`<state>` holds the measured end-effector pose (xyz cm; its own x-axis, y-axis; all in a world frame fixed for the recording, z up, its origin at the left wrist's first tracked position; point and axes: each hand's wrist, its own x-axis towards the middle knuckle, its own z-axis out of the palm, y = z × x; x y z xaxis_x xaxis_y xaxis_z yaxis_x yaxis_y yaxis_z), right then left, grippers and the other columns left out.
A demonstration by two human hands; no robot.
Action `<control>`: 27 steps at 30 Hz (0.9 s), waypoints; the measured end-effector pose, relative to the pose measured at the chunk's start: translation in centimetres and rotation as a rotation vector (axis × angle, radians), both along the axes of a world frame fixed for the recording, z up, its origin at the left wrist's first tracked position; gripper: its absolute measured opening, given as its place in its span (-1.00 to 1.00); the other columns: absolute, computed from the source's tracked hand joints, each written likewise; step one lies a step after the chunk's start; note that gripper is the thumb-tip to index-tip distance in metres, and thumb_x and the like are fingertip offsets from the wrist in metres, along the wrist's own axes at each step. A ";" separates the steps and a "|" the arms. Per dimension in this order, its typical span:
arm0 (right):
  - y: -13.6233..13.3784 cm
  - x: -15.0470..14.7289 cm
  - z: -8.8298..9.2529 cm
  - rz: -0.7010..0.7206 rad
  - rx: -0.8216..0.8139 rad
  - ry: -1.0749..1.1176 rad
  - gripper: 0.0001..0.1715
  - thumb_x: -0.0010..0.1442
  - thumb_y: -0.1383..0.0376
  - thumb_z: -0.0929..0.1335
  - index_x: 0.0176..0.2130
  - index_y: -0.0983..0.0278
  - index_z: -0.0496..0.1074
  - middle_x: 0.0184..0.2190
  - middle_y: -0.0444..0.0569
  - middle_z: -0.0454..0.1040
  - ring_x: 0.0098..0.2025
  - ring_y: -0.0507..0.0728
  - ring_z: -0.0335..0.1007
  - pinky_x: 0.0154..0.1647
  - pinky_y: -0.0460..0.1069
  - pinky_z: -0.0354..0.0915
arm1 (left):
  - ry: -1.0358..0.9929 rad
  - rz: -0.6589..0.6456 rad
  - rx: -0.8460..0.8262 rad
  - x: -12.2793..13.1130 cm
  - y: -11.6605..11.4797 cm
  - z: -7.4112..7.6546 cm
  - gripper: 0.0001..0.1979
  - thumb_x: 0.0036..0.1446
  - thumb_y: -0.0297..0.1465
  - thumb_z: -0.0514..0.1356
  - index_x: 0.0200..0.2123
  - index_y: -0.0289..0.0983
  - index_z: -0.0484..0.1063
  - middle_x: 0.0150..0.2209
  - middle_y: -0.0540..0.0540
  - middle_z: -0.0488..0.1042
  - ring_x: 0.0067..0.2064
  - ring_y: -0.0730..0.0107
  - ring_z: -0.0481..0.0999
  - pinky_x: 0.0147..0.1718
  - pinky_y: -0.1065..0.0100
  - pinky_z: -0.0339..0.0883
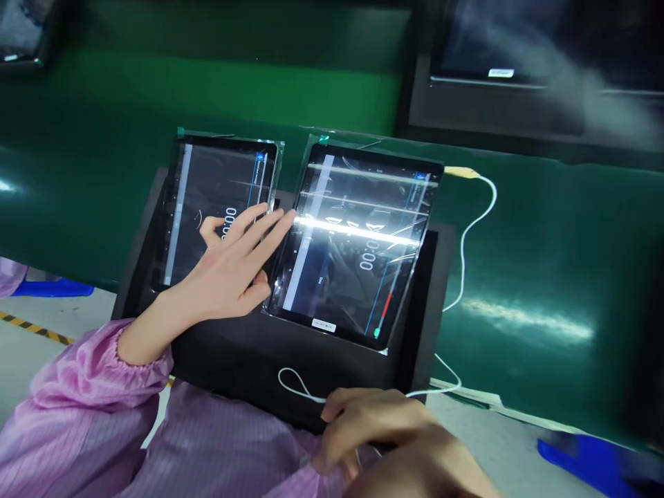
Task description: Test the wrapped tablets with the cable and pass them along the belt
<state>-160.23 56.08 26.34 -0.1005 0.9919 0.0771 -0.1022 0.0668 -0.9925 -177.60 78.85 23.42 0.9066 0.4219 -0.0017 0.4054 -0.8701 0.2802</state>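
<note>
Two tablets lie side by side, both with lit dark screens and clear film around their edges. My left hand (223, 270) is palm down over the right side of the left tablet (207, 176), its fingers stretched out and apart. Its fingertips reach the left edge of the right tablet (342, 270); whether they touch it I cannot tell. Low in the view, my right hand (386, 425) is closed around a thin white cable (463, 242), with a small loop sticking out to its left. Yellow tape wraps the cable's end at the right tablet's top right corner.
Beneath the tablets is a black tray (233, 353) at the edge of the green bench (529, 256). Another dark screen device (519, 41) stands at the back right, and part of one (21, 31) at the back left. Blue objects (581, 460) show at floor level.
</note>
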 end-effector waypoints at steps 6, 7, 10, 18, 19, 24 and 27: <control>-2.5 6.6 3.0 0.119 -0.078 -0.510 -0.61 0.41 0.02 0.33 0.09 0.04 0.60 -0.12 0.00 0.69 -0.08 0.25 0.67 -0.01 0.01 0.60 | -0.104 0.241 0.025 -7.1 1.0 2.2 -0.28 0.36 -0.36 -0.07 0.52 0.05 -0.23 0.56 0.10 -0.15 0.48 -0.24 -0.02 0.29 -0.24 -0.11; -2.7 7.5 3.5 0.045 -0.108 -0.621 -0.65 0.41 0.06 0.34 0.08 -0.01 0.61 -0.15 -0.03 0.70 -0.09 0.23 0.67 -0.04 -0.01 0.60 | -0.102 0.308 0.007 -8.6 1.0 2.2 -0.31 0.40 -0.34 -0.10 0.51 0.10 -0.24 0.56 0.19 -0.18 0.49 -0.26 -0.06 0.32 -0.28 -0.15; -1.5 9.6 4.2 -0.278 -0.194 -0.914 -0.73 0.42 0.17 0.33 -0.13 -0.04 0.66 -0.23 -0.11 0.70 -0.17 0.15 0.68 -0.11 -0.05 0.57 | -0.055 0.522 -0.095 -12.3 0.4 1.2 -0.36 0.44 -0.25 -0.14 0.47 0.34 -0.29 0.51 0.54 -0.29 0.50 -0.38 -0.17 0.33 -0.38 -0.27; 9.6 15.4 -1.1 -0.720 -0.024 -1.280 -0.71 0.37 0.34 0.36 0.01 0.35 0.60 0.02 0.19 0.62 0.10 0.19 0.56 0.12 -0.01 0.36 | -0.049 0.673 -0.162 -15.1 -1.3 -2.5 -0.33 0.43 -0.19 -0.13 0.45 0.40 -0.41 0.48 0.65 -0.36 0.48 -0.42 -0.05 0.27 -0.48 -0.17; 10.3 16.1 -1.7 -0.723 -0.051 -1.299 -0.67 0.37 0.37 0.35 0.07 0.38 0.57 0.07 0.23 0.60 0.13 0.18 0.53 0.12 -0.03 0.34 | -0.066 0.669 -0.156 -15.2 -1.3 -2.8 -0.34 0.44 -0.19 -0.13 0.47 0.32 -0.39 0.51 0.53 -0.33 0.47 -0.40 0.00 0.30 -0.44 -0.12; 11.2 18.4 -3.2 -0.602 -0.227 -1.299 -0.63 0.41 0.24 0.33 0.09 0.34 0.57 0.05 0.19 0.61 0.02 0.15 0.57 -0.09 -0.05 0.37 | -0.127 0.648 -0.198 -15.8 -1.1 -4.0 -0.35 0.47 -0.22 -0.13 0.51 0.18 -0.34 0.55 0.31 -0.25 0.51 -0.18 0.01 0.46 -0.17 -0.01; 11.3 19.4 -3.9 -0.560 -0.162 -1.254 -0.59 0.35 0.16 0.31 0.01 0.31 0.60 -0.07 0.14 0.65 -0.16 0.16 0.58 -0.18 0.00 0.40 | -0.165 0.654 -0.130 -16.1 -1.2 -4.7 -0.35 0.46 -0.23 -0.11 0.52 0.10 -0.26 0.55 0.15 -0.12 0.51 -0.06 0.05 0.48 -0.09 0.00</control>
<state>-140.78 67.38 22.43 0.3944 0.9120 0.1132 0.8579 -0.3212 -0.4009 -193.66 77.61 18.74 0.4584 0.8883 0.0271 0.7789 -0.4162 0.4692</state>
